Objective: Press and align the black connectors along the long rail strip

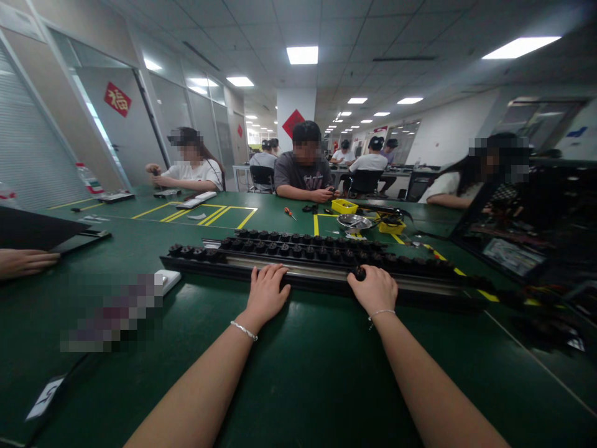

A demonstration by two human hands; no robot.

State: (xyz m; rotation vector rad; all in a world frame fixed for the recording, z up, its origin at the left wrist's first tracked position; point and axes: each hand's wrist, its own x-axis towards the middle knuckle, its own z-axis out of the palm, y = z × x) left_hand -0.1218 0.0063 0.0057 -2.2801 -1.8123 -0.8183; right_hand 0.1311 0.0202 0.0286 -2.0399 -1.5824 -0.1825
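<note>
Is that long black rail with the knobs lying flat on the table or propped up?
Lying flat: the long black rail rests lengthwise on the green table, under both hands.

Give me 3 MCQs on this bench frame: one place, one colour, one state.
1. Where does the left hand rest?
A. on the long black rail
B. on the yellow bin
C. in the lap

2. What colour is the table?
A. white
B. green
C. red

3. What is the right hand doing?
A. lying flat and open
B. raised in the air
C. closed on a black knob

A: the palm lies on the rail's edge.
B: the mat is green.
C: the fingers curl round the knob.
</note>
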